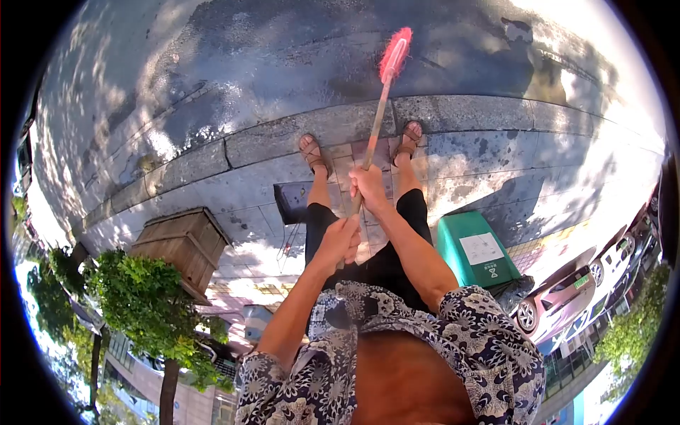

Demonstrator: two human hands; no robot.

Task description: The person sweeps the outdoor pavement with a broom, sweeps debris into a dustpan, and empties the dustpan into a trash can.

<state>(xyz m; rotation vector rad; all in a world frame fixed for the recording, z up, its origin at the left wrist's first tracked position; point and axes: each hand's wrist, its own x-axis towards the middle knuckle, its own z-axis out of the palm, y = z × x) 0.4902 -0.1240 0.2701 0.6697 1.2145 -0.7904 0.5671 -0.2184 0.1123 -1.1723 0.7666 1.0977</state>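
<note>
Before us lies a grey road (248, 64) in patchy sun and shade, with a stone kerb (482, 112) curving across our view below twelve o'clock and a paved walk (489, 159) on our side of it. Taking the middle of the view as the clock's centre, we see a brush (383, 103) reaching out between twelve and one, its pink head (394, 55) over the road; whether the bristles touch the ground we cannot tell. Our right hand (368, 185), just above the centre, has its fingers wrapped around the handle, while our left hand (339, 243), nearer the body towards six, grasps it lower down, fingers curled about it. Our feet stand apart in brown sandals (407, 145) near the kerb, at eleven and one, the handle passing between them. A dark pan (292, 202) rests by our left leg towards nine. Farther out, we have a wooden planter (180, 244) just below nine, a leafy tree (142, 297) at eight, a green bin (457, 244) between three and four, and parked cars (567, 301) at four.
</note>
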